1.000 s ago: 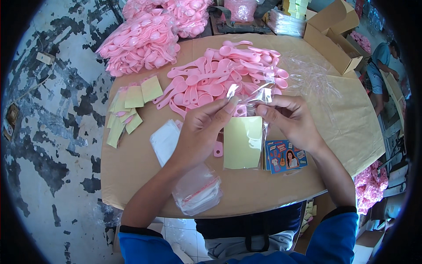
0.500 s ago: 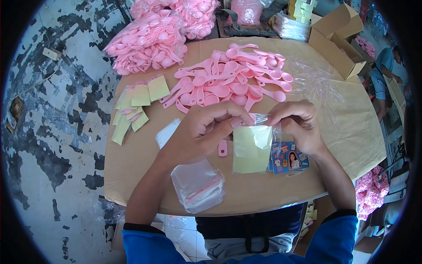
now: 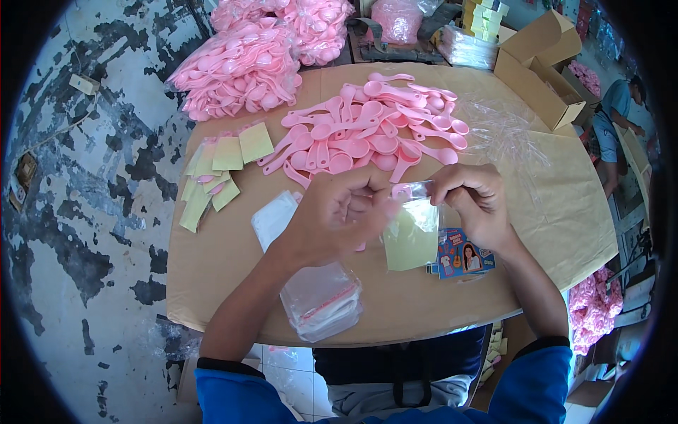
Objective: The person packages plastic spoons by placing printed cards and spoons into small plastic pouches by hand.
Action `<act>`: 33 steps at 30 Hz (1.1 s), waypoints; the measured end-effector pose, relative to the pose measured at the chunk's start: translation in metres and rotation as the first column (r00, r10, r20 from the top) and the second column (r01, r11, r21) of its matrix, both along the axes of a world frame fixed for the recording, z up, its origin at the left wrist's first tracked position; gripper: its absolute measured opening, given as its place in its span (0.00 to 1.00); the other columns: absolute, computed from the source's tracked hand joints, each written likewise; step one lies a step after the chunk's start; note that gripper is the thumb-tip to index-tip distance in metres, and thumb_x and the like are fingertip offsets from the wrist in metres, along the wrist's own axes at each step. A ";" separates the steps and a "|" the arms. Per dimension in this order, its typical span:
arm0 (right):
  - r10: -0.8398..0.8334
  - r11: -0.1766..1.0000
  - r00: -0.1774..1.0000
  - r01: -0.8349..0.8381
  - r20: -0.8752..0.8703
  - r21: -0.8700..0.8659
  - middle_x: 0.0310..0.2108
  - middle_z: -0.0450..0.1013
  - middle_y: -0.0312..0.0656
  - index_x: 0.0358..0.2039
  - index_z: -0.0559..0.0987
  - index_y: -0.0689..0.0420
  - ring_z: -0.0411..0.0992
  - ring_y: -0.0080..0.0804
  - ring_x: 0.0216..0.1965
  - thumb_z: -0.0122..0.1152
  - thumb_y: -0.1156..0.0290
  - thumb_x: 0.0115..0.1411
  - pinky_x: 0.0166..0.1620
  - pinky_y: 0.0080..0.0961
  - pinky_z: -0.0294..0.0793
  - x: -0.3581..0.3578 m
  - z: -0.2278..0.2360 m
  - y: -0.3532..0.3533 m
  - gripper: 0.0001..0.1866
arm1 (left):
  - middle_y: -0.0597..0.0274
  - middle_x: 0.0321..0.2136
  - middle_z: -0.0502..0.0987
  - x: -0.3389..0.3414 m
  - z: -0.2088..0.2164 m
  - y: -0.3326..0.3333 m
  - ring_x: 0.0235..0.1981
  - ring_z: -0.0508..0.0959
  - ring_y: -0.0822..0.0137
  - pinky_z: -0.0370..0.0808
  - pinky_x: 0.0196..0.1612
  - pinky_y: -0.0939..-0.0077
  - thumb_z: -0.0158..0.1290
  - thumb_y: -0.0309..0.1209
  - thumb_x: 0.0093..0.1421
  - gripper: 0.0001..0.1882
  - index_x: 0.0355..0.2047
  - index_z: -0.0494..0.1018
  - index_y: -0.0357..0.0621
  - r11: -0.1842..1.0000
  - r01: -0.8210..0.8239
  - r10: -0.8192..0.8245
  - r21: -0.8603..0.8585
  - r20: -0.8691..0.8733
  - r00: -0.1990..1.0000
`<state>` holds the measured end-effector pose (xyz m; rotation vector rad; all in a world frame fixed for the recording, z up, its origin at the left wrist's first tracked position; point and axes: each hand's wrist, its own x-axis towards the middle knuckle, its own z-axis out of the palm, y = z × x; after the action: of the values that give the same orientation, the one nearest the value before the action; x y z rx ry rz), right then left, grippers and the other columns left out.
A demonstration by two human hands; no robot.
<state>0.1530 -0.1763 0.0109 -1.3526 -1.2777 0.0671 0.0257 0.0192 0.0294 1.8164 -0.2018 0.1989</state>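
Observation:
A clear plastic bag (image 3: 412, 237) with a pale yellow card inside hangs above the table, and something pink shows at its top. My right hand (image 3: 474, 201) pinches the bag's upper right corner. At the upper left corner is my left hand (image 3: 337, 215), its fingers curled and the thumb smeared by motion; whether it touches the bag I cannot tell. Below the bag lie blue printed cards (image 3: 463, 256). A stack of clear bags (image 3: 321, 300) rests under my left wrist, with a white packet (image 3: 275, 219) beyond it. Behind both hands spreads a heap of pink measuring spoons (image 3: 367, 127).
Filled packets with yellow cards (image 3: 227, 154) lie at the left of the brown paper-covered table (image 3: 565, 233). Large bags of pink spoons (image 3: 240, 67) stand at the back left. Crumpled clear film (image 3: 505, 131) and an open cardboard box (image 3: 540, 78) are at the right. A person (image 3: 618, 116) sits far right.
The bag has shifted slightly right and tilted, its lower edge a little higher. My left thumb has moved over its upper left corner, blurring. My right hand keeps its pinch.

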 end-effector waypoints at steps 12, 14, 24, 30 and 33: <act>-0.154 0.942 0.988 0.145 -0.005 -0.302 0.35 0.74 0.43 0.50 0.67 0.61 0.74 0.28 0.34 0.59 0.77 0.56 0.35 0.26 0.74 -0.021 0.018 0.027 0.21 | 0.67 0.27 0.73 -0.002 0.023 0.049 0.32 0.80 0.75 0.78 0.30 0.82 0.62 0.19 0.53 0.13 0.28 0.66 0.41 0.976 -0.188 0.209 -0.112 0.217 0.954; 0.067 0.921 0.983 0.005 0.172 -0.390 0.35 0.74 0.45 0.49 0.69 0.61 0.74 0.31 0.34 0.60 0.76 0.56 0.37 0.27 0.74 -0.033 0.025 0.040 0.19 | 0.65 0.26 0.76 -0.008 0.029 0.092 0.26 0.77 0.78 0.74 0.28 0.84 0.56 0.17 0.56 0.11 0.30 0.65 0.43 0.953 -0.280 0.302 -0.115 0.366 0.880; 0.290 0.542 0.911 0.096 0.293 -0.835 0.22 0.73 0.49 0.29 0.77 0.63 0.75 0.46 0.27 0.59 0.50 0.59 0.36 0.39 0.72 -0.073 0.011 0.085 0.24 | 0.54 0.41 0.77 -0.025 -0.018 0.250 0.41 0.76 0.66 0.72 0.45 0.70 0.58 0.41 0.58 0.20 0.48 0.71 0.48 0.698 -0.646 0.646 0.309 0.119 0.754; 0.260 0.597 0.928 0.064 0.268 -0.800 0.24 0.74 0.54 0.28 0.78 0.63 0.75 0.53 0.29 0.51 0.58 0.65 0.36 0.44 0.73 -0.065 0.014 0.079 0.20 | 0.45 0.66 0.54 -0.014 -0.040 0.241 0.68 0.42 0.37 0.43 0.66 0.41 0.56 0.67 0.47 0.44 0.64 0.61 0.72 0.363 -0.245 0.679 0.899 -0.075 0.731; 0.238 0.636 0.924 0.084 0.299 -0.767 0.24 0.74 0.54 0.30 0.78 0.63 0.74 0.52 0.29 0.52 0.63 0.64 0.35 0.43 0.71 -0.060 0.007 0.078 0.15 | 0.46 0.61 0.62 -0.017 -0.025 0.213 0.64 0.58 0.48 0.54 0.64 0.58 0.58 0.55 0.54 0.35 0.58 0.69 0.53 0.162 -0.360 0.671 0.919 0.165 0.723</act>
<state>0.0934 -0.0980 0.0180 -2.1258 -1.7377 0.4948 0.0092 0.2324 0.0039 3.0141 0.7627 0.3562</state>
